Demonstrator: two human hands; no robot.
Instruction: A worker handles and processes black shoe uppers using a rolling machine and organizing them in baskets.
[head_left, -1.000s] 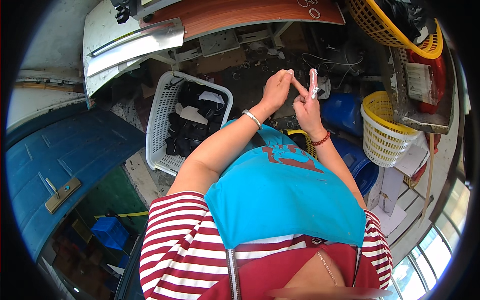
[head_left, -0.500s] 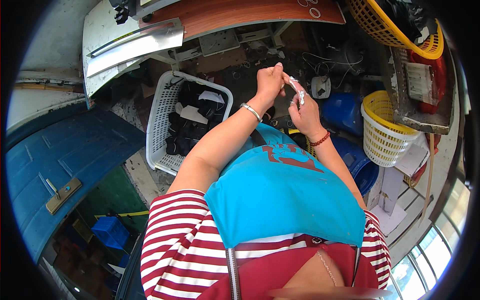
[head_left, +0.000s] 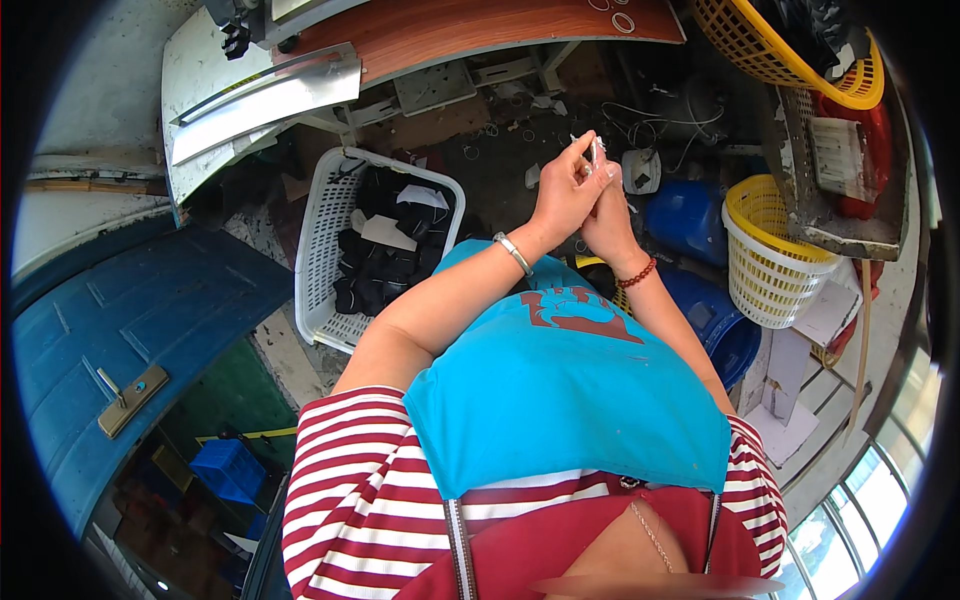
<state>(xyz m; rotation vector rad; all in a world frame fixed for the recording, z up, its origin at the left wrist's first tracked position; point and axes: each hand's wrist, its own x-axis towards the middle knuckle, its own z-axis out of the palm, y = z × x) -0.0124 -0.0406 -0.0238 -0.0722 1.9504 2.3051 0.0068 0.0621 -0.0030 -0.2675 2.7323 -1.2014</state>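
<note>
My two hands meet in front of my body, above the dark floor. My left hand [head_left: 567, 192], with a silver bangle at the wrist, is closed with its fingertips pressed against the fingers of the other hand. Whatever lies in its pinch is too small to make out. My right hand [head_left: 610, 222], with a red bead bracelet, has its fingers stretched upward, partly covered by the left. White strips that look like tape or wrapping [head_left: 598, 150] sit around its fingers. A turquoise apron [head_left: 570, 400] covers my front.
A white basket [head_left: 318, 245] of black pieces stands left of my hands. To the right are a yellow-and-white basket [head_left: 780, 265] and blue barrels [head_left: 685, 215]. A workbench [head_left: 470, 35] spans the far side; a yellow basket [head_left: 745, 45] sits far right. A blue door [head_left: 130, 330] stands left.
My left hand has moved slightly right and down, turning its fingers onto the right hand's fingers. The right hand has drawn in toward it, its fingers now more upright.
</note>
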